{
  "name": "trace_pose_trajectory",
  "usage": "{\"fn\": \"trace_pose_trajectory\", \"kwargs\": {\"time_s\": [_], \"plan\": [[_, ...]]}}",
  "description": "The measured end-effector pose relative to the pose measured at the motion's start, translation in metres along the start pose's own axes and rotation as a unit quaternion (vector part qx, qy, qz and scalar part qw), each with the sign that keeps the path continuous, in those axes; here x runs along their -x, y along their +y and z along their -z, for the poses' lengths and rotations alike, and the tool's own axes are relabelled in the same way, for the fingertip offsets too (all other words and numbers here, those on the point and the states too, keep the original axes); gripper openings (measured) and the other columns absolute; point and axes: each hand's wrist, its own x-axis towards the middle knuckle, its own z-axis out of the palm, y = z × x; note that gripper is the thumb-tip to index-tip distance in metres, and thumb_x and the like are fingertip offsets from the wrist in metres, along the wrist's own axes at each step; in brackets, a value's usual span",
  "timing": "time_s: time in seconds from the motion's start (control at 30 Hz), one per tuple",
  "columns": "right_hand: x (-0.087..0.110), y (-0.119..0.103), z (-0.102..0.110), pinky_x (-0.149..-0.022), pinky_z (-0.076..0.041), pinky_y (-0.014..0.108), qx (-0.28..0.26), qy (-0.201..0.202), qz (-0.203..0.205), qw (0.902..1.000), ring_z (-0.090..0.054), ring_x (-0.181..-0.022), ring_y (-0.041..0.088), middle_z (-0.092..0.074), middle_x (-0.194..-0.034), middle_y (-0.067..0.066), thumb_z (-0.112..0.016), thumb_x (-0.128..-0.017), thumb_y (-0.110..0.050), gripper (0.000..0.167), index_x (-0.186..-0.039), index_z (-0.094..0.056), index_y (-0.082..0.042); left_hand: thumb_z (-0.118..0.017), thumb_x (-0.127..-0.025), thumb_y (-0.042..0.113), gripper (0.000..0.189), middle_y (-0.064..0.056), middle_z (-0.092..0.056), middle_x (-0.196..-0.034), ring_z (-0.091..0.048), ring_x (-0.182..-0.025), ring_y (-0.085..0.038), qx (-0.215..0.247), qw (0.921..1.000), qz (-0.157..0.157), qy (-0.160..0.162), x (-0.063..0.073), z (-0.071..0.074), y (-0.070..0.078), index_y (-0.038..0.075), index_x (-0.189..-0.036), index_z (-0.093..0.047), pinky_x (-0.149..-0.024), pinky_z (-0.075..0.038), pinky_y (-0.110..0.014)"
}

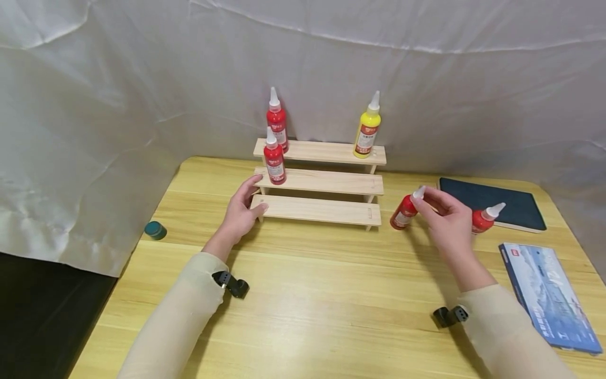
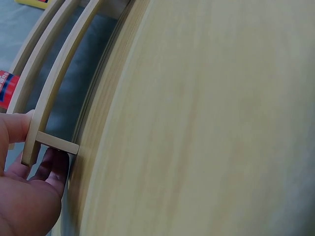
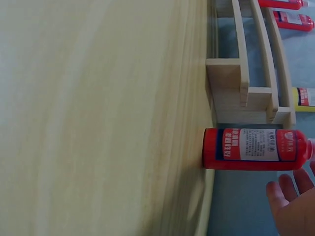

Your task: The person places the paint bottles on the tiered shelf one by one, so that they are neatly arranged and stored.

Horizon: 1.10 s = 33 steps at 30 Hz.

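A three-tier wooden display rack stands toward the back of the table. My left hand grips the left end of its lowest shelf, thumb on top, as the left wrist view also shows. To the right of the rack, my right hand pinches the white nozzle of a red bottle. That bottle is upright in the right wrist view, its base close over the table. One red bottle stands on the middle shelf's left end. On the top shelf are another red bottle and a yellow bottle.
Partly hidden behind my right hand is a further red bottle. A dark flat pad lies at the back right, with a blue box nearer me. Near the left edge sits a small teal jar. Grey fabric hangs behind the table.
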Motion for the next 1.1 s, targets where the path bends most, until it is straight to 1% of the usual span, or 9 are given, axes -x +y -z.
{"fn": "trace_pose_trajectory", "kwargs": {"time_s": [0.17, 0.3, 0.5, 0.57, 0.63, 0.67, 0.73, 0.9, 1.1], "plan": [[-0.004, 0.005, -0.004, -0.078, -0.049, 0.014, 0.008, 0.002, 0.000, 1.0000, -0.059, -0.104, 0.011, -0.069, -0.115, -0.005, -0.076, -0.088, -0.037, 0.048, -0.131, -0.068, -0.016, -0.063, -0.091, -0.012, 0.071, -0.009, -0.050, -0.146, -0.043, -0.134, -0.024, -0.009, 0.9999, 0.002, -0.002, 0.000, 0.001, 0.000, 0.025, -0.150, -0.046, -0.113, -0.029, -0.041], [-0.005, 0.006, -0.005, -0.078, -0.049, 0.014, 0.021, -0.008, -0.007, 0.9997, -0.059, -0.103, 0.012, -0.068, -0.116, -0.003, -0.076, -0.088, -0.039, 0.051, -0.132, -0.068, -0.016, -0.062, -0.091, -0.014, 0.072, -0.013, -0.049, -0.147, -0.042, -0.135, -0.028, -0.002, 1.0000, 0.006, -0.005, 0.000, 0.001, 0.003, 0.020, -0.151, -0.044, -0.113, -0.029, -0.042], [-0.006, 0.007, -0.006, -0.079, -0.049, 0.016, 0.047, -0.010, -0.017, 0.9987, -0.058, -0.103, 0.014, -0.068, -0.118, 0.002, -0.075, -0.088, -0.044, 0.052, -0.131, -0.069, -0.016, -0.060, -0.091, -0.015, 0.068, -0.019, -0.046, -0.147, -0.040, -0.136, -0.033, -0.013, 0.9998, 0.008, -0.011, 0.009, -0.001, 0.027, 0.009, -0.151, -0.042, -0.114, -0.028, -0.046], [-0.006, 0.007, -0.007, -0.080, -0.049, 0.017, 0.053, -0.007, -0.016, 0.9985, -0.059, -0.103, 0.015, -0.068, -0.118, 0.002, -0.075, -0.088, -0.045, 0.052, -0.131, -0.069, -0.016, -0.060, -0.091, -0.015, 0.067, -0.020, -0.046, -0.148, -0.040, -0.136, -0.033, -0.015, 0.9998, 0.008, -0.013, 0.012, -0.002, 0.034, 0.008, -0.151, -0.042, -0.114, -0.027, -0.046], [-0.006, 0.007, -0.008, -0.080, -0.049, 0.017, 0.056, -0.003, -0.012, 0.9983, -0.059, -0.102, 0.014, -0.069, -0.117, 0.003, -0.075, -0.087, -0.045, 0.052, -0.130, -0.069, -0.015, -0.060, -0.091, -0.015, 0.067, -0.021, -0.046, -0.147, -0.040, -0.136, -0.034, -0.014, 0.9998, 0.009, -0.012, 0.012, -0.003, 0.034, 0.007, -0.151, -0.042, -0.113, -0.028, -0.047], [-0.006, 0.006, -0.008, -0.080, -0.049, 0.017, 0.058, -0.002, -0.010, 0.9982, -0.059, -0.101, 0.014, -0.069, -0.116, 0.003, -0.075, -0.087, -0.045, 0.052, -0.130, -0.069, -0.015, -0.060, -0.091, -0.016, 0.066, -0.021, -0.046, -0.147, -0.041, -0.135, -0.035, -0.012, 0.9998, 0.009, -0.013, 0.012, -0.003, 0.033, 0.007, -0.150, -0.042, -0.113, -0.028, -0.047], [-0.006, 0.005, -0.008, -0.079, -0.049, 0.016, 0.057, 0.002, -0.008, 0.9983, -0.059, -0.100, 0.013, -0.069, -0.115, 0.002, -0.075, -0.087, -0.045, 0.053, -0.129, -0.070, -0.014, -0.060, -0.091, -0.016, 0.068, -0.020, -0.047, -0.147, -0.042, -0.134, -0.034, -0.005, 0.9999, 0.010, -0.011, 0.009, -0.002, 0.026, 0.009, -0.151, -0.042, -0.112, -0.030, -0.046], [-0.007, 0.000, -0.005, -0.077, -0.051, 0.015, 0.043, 0.009, -0.005, 0.9990, -0.060, -0.097, 0.012, -0.069, -0.112, 0.001, -0.076, -0.087, -0.043, 0.051, -0.128, -0.070, -0.013, -0.062, -0.091, -0.014, 0.071, -0.016, -0.048, -0.147, -0.042, -0.134, -0.030, 0.004, 0.9999, 0.011, -0.008, 0.000, 0.000, 0.002, 0.017, -0.152, -0.043, -0.112, -0.031, -0.045], [-0.011, -0.015, -0.001, -0.078, -0.051, 0.015, 0.015, 0.009, 0.006, 0.9998, -0.063, -0.098, 0.013, -0.068, -0.116, 0.001, -0.075, -0.087, -0.040, 0.050, -0.131, -0.069, -0.017, -0.064, -0.091, -0.012, 0.071, -0.011, -0.050, -0.145, -0.043, -0.133, -0.025, 0.001, 1.0000, 0.002, -0.001, -0.001, 0.000, -0.002, 0.023, -0.149, -0.046, -0.112, -0.030, -0.041]]}}
